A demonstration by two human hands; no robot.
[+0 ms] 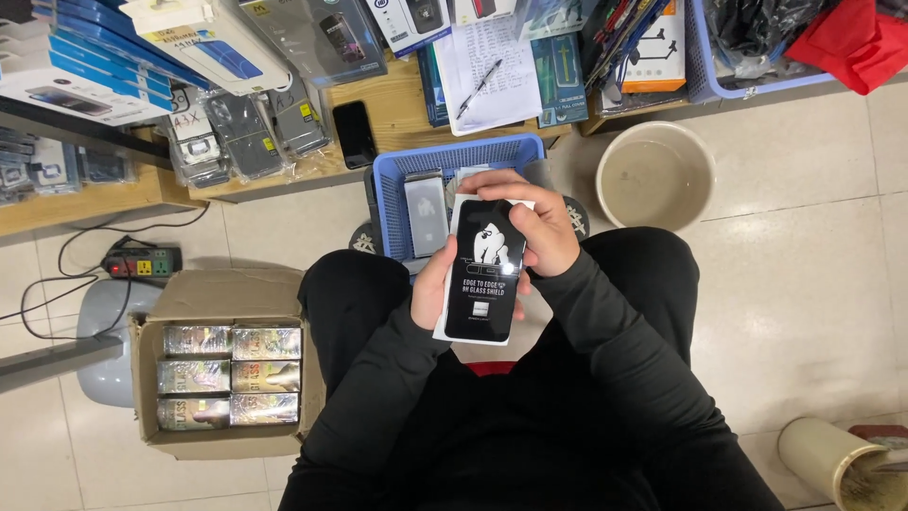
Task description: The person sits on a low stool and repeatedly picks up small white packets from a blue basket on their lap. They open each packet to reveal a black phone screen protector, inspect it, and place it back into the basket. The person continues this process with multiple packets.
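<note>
A flat black-and-white screen protector package is held upright over my lap. My left hand grips its left edge from behind. My right hand is curled over its top right corner, fingers on the upper edge. Just beyond the package sits a blue plastic basket holding several similar flat packs, one grey-white pack standing at its left side.
A cardboard box of shiny packs stands on the floor at my left, beside a power strip. A wooden shelf holds phone cases, a black phone, paper and a pen. A beige bucket stands right.
</note>
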